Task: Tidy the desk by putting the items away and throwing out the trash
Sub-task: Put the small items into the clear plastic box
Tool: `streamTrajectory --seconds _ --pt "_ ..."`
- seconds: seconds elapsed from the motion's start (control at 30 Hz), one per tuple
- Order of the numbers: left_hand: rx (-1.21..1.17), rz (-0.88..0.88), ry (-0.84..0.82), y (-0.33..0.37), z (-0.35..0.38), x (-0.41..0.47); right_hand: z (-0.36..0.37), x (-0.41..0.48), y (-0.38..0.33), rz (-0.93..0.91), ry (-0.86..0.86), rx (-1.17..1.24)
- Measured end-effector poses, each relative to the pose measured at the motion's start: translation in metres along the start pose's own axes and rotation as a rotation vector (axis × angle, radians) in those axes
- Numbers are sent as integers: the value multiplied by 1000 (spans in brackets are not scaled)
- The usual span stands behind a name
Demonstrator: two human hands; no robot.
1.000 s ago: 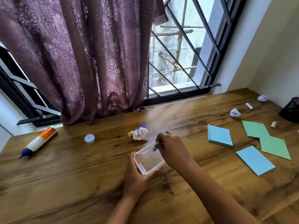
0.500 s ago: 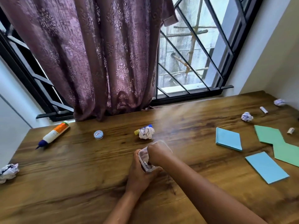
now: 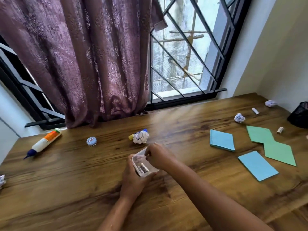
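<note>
Currently the small clear plastic box point(image 3: 150, 170) is held tilted over the wooden desk point(image 3: 66, 189), near its front middle. The left hand point(image 3: 133, 179) grips it from below and from its left side. A few small cylindrical items point(image 3: 143, 168) lie in the box's bottom, too blurred to identify. The right hand point(image 3: 158, 158) is at the box's far rim with fingers curled and touching it; can't tell if it pinches anything.

Just beyond the box: crumpled white paper ball point(image 3: 141, 137), with a yellow-and-blue object poking out behind it. Left of the box: small round blue-lidded tin point(image 3: 91, 141), then a white-and-orange glue tube with a blue nozzle point(image 3: 44, 142), lying flat. Far left of the box, at the frame edge: paper wad point(image 3: 2, 180).

Right of the box: blue square paper pad point(image 3: 221, 140), flat blue sheet point(image 3: 257, 165), and two green paper sheets point(image 3: 280, 153) with corners touching. Beyond those, well away from the box: striped paper ball point(image 3: 239, 117), pale paper ball point(image 3: 270, 103), two small white cylinders point(image 3: 255, 111) and a black bag point(image 3: 300, 115).

Behind the box, past the desk's back edge: purple patterned curtain point(image 3: 75, 55), black window grille point(image 3: 188, 67).
</note>
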State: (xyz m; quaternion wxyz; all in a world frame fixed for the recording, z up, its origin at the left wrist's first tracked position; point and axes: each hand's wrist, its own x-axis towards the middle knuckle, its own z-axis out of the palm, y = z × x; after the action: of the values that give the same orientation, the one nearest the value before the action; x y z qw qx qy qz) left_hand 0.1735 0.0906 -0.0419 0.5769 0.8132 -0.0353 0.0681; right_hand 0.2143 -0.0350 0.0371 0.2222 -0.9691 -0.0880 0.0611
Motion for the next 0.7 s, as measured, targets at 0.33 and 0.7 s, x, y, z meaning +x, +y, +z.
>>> streamTrajectory --seconds 0.33,0.7 --pt "-142 73 -36 36 70 1 -93 -59 68 152 377 418" --pt "7 234 -344 87 146 46 -119 -117 183 522 498 658"
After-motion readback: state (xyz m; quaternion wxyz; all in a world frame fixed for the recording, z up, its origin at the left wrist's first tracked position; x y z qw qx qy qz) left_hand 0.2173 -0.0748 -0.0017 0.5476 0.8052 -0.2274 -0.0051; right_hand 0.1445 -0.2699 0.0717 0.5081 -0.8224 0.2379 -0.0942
